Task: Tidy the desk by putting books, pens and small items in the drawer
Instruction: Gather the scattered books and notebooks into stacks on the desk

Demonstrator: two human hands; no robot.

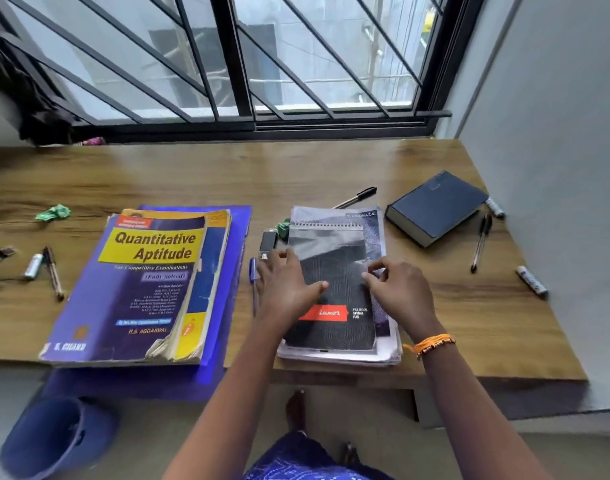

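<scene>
A black spiral pad [334, 258] with a red label lies on top of a stack of notebooks [383, 355] at the desk's front edge. My left hand [286, 285] rests flat on the pad's left side, fingers spread. My right hand [400, 285] is at the pad's right edge with its fingers curled over the edge. A thick "Quantitative Aptitude" book [141, 289] lies left on a blue folder [234, 254]. A dark blue hardback [435, 206] sits at the right. Pens [481, 242] and markers [532, 280] are scattered around.
A blue pen [254, 282] and a small black device [268, 241] lie just left of the stack; a black pen [357, 196] lies behind it. Crumpled green paper [53, 213] sits far left. A blue bin [54, 438] stands on the floor. A barred window backs the wooden desk [487, 334].
</scene>
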